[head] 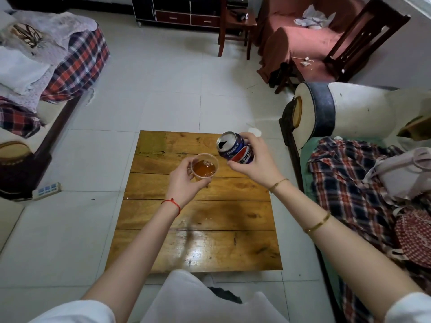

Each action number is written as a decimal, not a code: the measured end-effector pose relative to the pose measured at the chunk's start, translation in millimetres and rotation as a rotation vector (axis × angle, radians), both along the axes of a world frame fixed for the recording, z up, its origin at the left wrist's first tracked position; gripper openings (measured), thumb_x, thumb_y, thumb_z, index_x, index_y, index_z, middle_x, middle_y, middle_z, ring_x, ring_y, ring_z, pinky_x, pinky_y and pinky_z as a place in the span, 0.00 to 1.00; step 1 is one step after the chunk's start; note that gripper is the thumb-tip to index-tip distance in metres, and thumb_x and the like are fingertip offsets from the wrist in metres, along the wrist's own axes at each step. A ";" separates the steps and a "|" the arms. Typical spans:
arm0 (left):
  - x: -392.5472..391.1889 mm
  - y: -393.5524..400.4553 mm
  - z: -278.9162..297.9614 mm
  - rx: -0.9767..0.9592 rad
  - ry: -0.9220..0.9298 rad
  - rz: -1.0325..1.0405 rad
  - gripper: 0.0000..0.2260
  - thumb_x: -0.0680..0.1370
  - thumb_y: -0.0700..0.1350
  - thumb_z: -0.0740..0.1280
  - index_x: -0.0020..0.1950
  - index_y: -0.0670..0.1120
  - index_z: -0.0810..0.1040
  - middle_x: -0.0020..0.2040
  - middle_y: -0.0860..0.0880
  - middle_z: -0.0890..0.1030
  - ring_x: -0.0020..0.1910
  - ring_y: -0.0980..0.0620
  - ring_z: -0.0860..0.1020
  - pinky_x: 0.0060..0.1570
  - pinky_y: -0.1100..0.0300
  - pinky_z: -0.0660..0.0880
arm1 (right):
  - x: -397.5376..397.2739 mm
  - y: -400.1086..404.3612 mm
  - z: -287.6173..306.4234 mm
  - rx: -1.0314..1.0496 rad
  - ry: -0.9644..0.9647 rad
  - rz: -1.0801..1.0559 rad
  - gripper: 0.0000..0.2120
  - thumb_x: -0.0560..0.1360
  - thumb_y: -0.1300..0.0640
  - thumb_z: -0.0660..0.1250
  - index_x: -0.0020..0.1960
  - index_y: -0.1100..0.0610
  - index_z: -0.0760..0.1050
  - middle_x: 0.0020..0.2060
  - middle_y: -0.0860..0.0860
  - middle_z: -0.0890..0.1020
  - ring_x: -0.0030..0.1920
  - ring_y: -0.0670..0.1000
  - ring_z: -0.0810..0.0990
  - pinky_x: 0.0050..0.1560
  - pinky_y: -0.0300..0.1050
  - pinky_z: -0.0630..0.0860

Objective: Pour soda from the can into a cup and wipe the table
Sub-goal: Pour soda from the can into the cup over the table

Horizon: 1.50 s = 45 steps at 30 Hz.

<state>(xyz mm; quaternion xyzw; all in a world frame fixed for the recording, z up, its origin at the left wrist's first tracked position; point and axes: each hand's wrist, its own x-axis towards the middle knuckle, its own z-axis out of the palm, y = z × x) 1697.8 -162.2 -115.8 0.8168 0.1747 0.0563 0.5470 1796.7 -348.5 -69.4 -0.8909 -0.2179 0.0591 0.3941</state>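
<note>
My left hand (184, 180) grips a clear plastic cup (205, 167) above the low wooden table (198, 241). Brown soda with some foam fills the lower part of the cup. Just right of the cup, my right hand (254, 162) holds a blue soda can (234, 148). The can is tilted toward the cup, its open top facing up and left. No stream runs from the can at this moment. A dark wet patch (233, 213) and a glossy area lie on the table nearer to me.
A sofa with plaid cloth (77, 64) stands at the left, another sofa with plaid cloth (349, 183) close at the right. A white power strip (46, 190) lies on the tiled floor left of the table. A wooden chair (363, 38) and stool stand far back.
</note>
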 end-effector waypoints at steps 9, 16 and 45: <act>6.9 15.7 -37.7 -0.073 0.023 0.082 0.29 0.67 0.43 0.80 0.65 0.41 0.73 0.59 0.50 0.78 0.56 0.58 0.77 0.53 0.76 0.73 | -0.7 1.3 -66.6 0.223 0.227 -0.206 0.30 0.65 0.50 0.78 0.62 0.45 0.68 0.57 0.40 0.76 0.60 0.43 0.75 0.62 0.41 0.73; 3.4 23.7 -104.3 -0.087 0.117 0.151 0.29 0.68 0.38 0.79 0.66 0.42 0.72 0.60 0.50 0.76 0.56 0.59 0.76 0.53 0.78 0.71 | -14.3 -7.6 -151.2 0.230 0.415 -0.350 0.30 0.67 0.60 0.77 0.65 0.54 0.67 0.58 0.45 0.75 0.58 0.43 0.74 0.59 0.31 0.72; -17.1 3.1 -332.7 -0.184 0.228 0.349 0.30 0.68 0.38 0.79 0.67 0.49 0.72 0.57 0.58 0.76 0.54 0.69 0.77 0.55 0.71 0.75 | -33.1 -30.3 -375.6 0.244 0.507 -0.435 0.30 0.68 0.61 0.76 0.66 0.57 0.66 0.58 0.47 0.76 0.58 0.38 0.75 0.58 0.30 0.73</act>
